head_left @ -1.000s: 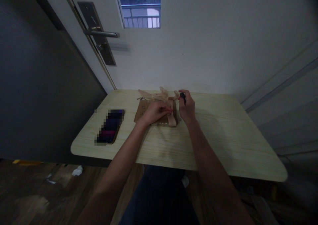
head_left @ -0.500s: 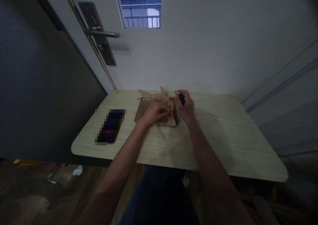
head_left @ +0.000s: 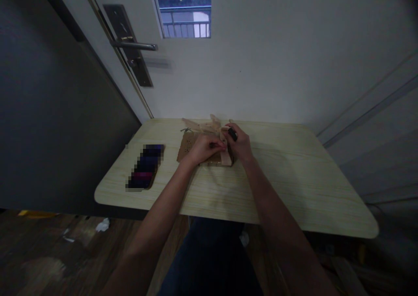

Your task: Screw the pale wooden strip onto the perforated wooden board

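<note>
The 2 hands are working close together over a piece of cardboard [head_left: 186,147], which is lying mid-worktop [head_left: 294,178]. The right hand [head_left: 241,144] is holding a small black object [head_left: 232,134] beside a beige strip [head_left: 226,157]. The left hand [head_left: 204,149] is resting its fingertips at the strip; whether they are gripping it, I cannot tell. A phone [head_left: 145,167] is lying to the left.

I register a pale, wood-grained table [head_left: 294,178], dark-dotted brown cardboard [head_left: 185,146], a beige strip [head_left: 226,158], a black object [head_left: 232,134], dark-blue trousers [head_left: 209,257] and a white door [head_left: 196,78].
</note>
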Motion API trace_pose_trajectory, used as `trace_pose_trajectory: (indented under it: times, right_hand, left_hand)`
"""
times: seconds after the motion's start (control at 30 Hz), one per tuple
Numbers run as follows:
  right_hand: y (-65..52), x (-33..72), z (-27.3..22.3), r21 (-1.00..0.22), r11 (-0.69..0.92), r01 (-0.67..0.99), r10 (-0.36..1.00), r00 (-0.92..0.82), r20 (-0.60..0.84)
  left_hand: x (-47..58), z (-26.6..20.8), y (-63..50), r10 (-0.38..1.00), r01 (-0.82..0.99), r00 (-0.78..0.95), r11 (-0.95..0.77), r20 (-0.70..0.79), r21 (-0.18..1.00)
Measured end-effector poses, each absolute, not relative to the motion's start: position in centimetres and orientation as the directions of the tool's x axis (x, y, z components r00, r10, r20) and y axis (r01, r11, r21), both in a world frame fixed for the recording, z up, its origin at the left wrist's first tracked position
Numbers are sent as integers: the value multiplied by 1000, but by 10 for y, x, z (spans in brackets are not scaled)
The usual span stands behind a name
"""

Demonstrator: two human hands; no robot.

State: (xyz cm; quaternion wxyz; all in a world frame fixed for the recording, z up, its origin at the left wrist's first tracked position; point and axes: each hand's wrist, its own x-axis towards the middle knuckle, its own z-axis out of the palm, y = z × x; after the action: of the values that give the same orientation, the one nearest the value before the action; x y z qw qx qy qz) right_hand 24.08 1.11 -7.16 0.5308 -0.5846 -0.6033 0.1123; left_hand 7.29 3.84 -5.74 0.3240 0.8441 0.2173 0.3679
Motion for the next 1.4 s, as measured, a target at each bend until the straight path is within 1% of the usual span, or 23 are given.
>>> trace_pose_trajectory:
  times: [0.37,0.53,0.7,1.0,1.23,1.33,1.4]
  right_hand:
    - [14,238,-73,-757,256,601,816,286,503]
    - [16,238,-74,-749,274,603,813,270,516]
    - [17,238,-73,-746,234,624,821,284,495]
    - [16,237,-72,-759,218,613,825,300,479]
    - [17,235,-73,-760,233,607,819,298,490]
    - [15,237,-70,-747,241,619,829,269,490]
    - [13,238,-68,-735,250,631,840,236,489]
  left_hand:
    - [71,-57,39,638,101,650,-610,412,786]
    - [71,-58,38,638,144,639,-648,430,748]
    - [71,-59,40,642,181,615,-680,458,711]
    - [73,-57,39,650,129,638,-619,413,775]
    - [74,-56,37,631,173,631,-682,451,711]
    - [72,-56,37,611,181,637,-711,470,679]
    - [71,-55,37,598,163,648,-714,472,681]
